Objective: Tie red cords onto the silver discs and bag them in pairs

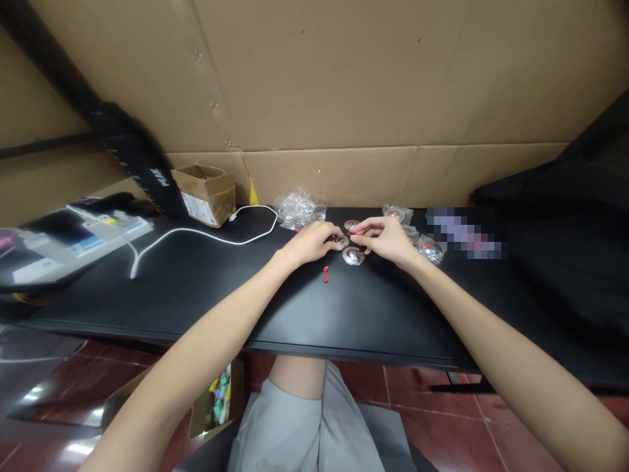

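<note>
On the black tabletop (314, 311), my left hand (313, 241) is closed on the edge of a shiny finger cymbal (340, 242), partly hidden by the fingers. A thin red cord (356, 233) is pinched between the fingertips of my right hand (389, 240). Between and just below my hands lies another domed finger cymbal (353, 256), and one more cymbal (350, 224) rests behind. A loose red cord loop (325, 275) lies nearer the front edge. Beside my right hand is a cymbal in a clear bag (431, 250).
Crumpled clear plastic bags (301, 208) sit behind my left hand. A white cable (206, 232) curves across the left side, near a small open cardboard box (209, 195). Further bagged discs (397, 214) lie at the back right. A black cloth-like bulk (555, 229) stands far right.
</note>
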Demonstrator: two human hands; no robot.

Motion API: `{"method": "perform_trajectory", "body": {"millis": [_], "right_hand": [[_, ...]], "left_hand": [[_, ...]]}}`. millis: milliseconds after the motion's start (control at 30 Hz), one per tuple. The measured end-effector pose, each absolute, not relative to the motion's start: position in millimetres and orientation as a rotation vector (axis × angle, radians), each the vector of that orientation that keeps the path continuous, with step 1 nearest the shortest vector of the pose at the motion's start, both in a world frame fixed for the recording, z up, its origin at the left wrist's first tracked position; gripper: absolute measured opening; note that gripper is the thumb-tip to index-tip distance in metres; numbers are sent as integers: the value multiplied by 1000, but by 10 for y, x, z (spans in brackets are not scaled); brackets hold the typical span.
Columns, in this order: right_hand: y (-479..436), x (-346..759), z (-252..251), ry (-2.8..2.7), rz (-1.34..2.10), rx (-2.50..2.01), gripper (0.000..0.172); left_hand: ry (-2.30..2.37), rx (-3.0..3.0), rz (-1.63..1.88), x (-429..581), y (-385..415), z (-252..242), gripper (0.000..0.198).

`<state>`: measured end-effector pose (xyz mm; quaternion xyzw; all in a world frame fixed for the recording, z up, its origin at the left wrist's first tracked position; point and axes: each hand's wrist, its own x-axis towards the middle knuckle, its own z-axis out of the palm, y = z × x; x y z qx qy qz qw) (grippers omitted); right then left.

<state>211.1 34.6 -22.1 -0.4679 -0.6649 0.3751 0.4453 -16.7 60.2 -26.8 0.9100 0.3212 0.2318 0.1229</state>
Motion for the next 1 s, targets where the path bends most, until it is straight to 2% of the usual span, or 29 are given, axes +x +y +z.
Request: {"method": "perform_trajectory", "body": {"millis": [367, 567, 633, 767, 1000], "right_hand": [[313, 2087, -198, -1648, 815, -1100, 31], [331, 2080, -231, -1673, 831, -1032, 39], [327, 2066, -230, -1667, 826, -1033, 37], [309, 2033, -214, -1646, 761, -1009, 30], [248, 2033, -163, -1736, 542, -1010, 27]], "left_hand": [[1085, 2364, 882, -117, 596, -283, 21], [966, 1732, 1092, -18, 578, -271, 26], [881, 1511, 1074, 11, 551, -264, 29], [767, 1289, 1008, 48, 496, -237, 21], [715, 1202, 990, 90, 430, -201, 20]]}}
